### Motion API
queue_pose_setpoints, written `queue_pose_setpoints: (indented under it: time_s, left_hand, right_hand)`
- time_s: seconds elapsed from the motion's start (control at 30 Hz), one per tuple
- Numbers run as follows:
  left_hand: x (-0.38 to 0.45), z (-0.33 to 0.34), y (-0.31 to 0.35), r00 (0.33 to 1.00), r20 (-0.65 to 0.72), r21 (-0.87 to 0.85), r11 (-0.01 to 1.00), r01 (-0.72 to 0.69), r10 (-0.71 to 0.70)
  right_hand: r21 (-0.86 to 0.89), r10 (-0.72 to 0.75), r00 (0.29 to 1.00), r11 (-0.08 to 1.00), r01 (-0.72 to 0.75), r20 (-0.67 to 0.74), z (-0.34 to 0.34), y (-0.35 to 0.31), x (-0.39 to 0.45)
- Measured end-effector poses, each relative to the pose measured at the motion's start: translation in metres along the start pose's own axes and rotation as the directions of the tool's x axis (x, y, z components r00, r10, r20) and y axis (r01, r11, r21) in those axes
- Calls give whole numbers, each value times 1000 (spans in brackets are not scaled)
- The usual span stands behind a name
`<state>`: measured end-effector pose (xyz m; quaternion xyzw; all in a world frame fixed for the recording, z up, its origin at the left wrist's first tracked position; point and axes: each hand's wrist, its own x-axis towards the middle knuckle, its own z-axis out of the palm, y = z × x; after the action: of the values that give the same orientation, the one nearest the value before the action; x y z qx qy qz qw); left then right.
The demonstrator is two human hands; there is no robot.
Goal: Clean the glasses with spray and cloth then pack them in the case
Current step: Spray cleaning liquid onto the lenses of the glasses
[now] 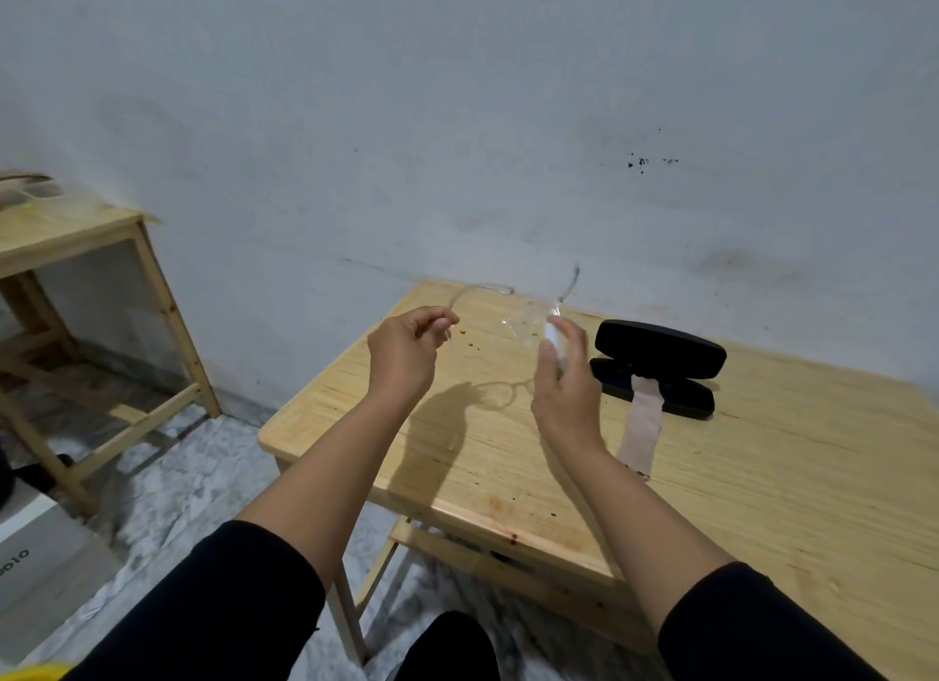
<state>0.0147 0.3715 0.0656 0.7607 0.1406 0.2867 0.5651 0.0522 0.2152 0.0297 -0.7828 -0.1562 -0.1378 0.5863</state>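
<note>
The case [658, 368] lies open near the tabletop's [762, 477] far edge, the cloth [641, 426] draped from it toward the near edge; the glasses [523, 320] are held above the far left corner.

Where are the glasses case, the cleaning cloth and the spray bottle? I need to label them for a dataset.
glasses case [660, 347]: head view, on the raised black lid.
cleaning cloth [643, 426]: head view, middle of the pale strip hanging out of the case.
spray bottle [550, 331]: head view, white body showing above the right hand's fingers.
</note>
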Motion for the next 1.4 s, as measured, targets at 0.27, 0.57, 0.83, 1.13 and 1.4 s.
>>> queue_pose_setpoints:
  time_s: [0.27,0.57,0.83,1.13,1.4]
  left_hand:
    - [3,-2,8,1000,-22,-69,998,13,-15]
    - [-1,9,21,1000,1,-91,996,-11,11]
    - [0,10,27,1000,-6,-60,998,-26,26]
    - [-4,44,40,998,50,-73,996,-42,45]
    - [-36,124,65,973,215,-140,988,-57,87]
  right_hand:
    - [516,371,905,744,-424,209,-22,-4,21]
    - [488,330,846,704,-517,420,-2,-13,7]
    - [335,381,874,815,-472,302,-4,-5,8]
    - [-64,196,970,976,-207,-144,-95,5,18]
    - [-129,119,865,970,-206,-488,-224,-2,-6]
